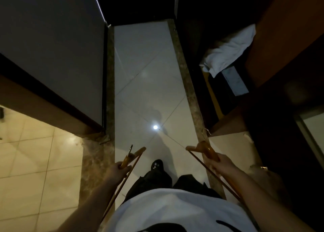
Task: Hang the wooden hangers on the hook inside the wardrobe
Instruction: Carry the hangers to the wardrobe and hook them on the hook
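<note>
Low in the view, the left hand (117,170) is seen closed around the wooden shoulder of a hanger (130,159), with the fingers wrapped over the top and the thumb side turned inward. Its forearm is extended forward and slightly inward from the lower left corner of the view. The hanger's thin lower bar is angled back along the forearm toward the body, and its metal hook (130,149) is pointed up and away from the hand.

The right hand (223,164) is likewise closed on the curved wooden body of a second hanger (206,150), gripped near one end. The right forearm is stretched forward from the lower right, and a bracelet or watch (263,168) is worn at the wrist. This hanger's lower bar is run back beneath the hand toward the torso, and its small metal hook (205,131) is raised above the wood, near the wardrobe's front edge.

Both hangers are held well apart, one on each side of the body, above a pale tiled floor (145,84). Between them a dark shoe (157,163) and dark trousers are visible below a white shirt.

To the right, the open wardrobe (273,44) is seen in dark wood, with a white cloth (229,50) lying inside it. Whether a hook is fitted inside cannot be told in the dimness.
</note>
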Motion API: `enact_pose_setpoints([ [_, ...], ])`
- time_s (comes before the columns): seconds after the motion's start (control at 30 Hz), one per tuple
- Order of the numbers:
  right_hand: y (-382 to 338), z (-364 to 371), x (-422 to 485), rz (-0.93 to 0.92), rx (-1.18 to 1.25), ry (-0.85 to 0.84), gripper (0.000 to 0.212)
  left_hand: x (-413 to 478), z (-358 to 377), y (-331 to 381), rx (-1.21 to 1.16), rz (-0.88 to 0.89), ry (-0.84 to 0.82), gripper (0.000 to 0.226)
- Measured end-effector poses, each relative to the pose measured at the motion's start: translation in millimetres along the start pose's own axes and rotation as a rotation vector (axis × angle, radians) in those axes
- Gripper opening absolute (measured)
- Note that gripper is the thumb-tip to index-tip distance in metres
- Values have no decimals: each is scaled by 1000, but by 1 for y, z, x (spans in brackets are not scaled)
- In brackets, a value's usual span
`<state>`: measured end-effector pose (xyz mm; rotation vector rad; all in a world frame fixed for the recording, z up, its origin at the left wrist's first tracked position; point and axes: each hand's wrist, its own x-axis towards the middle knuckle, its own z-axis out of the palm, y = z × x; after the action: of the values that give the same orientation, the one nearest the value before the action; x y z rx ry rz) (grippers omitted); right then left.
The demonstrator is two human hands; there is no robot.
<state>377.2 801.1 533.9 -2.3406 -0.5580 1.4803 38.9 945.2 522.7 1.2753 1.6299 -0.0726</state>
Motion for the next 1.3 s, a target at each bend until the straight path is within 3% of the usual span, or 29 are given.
enact_pose_setpoints([
  [0.27,-9,-18,18,175,89,36,21,71,-39,126,0,210,-64,14],
  [0.37,-25,-32,31,210,110,35,15,95,-46,165,-18,232,-64,3],
  [0.47,-51,-50,61,220,92,29,13,122,-51,191,1,232,-73,6],
  [0.7,-154,-103,154,152,185,19,22,183,-68,222,62,63,-72,23],
  [0.83,-234,-142,198,14,169,-23,26,212,-85,243,71,6,-60,23],
  [1.07,-331,-189,235,-97,235,9,15,260,-97,307,83,19,-74,22],
  [1.3,-344,-195,268,30,322,29,7,327,-98,415,144,185,-156,17],
])
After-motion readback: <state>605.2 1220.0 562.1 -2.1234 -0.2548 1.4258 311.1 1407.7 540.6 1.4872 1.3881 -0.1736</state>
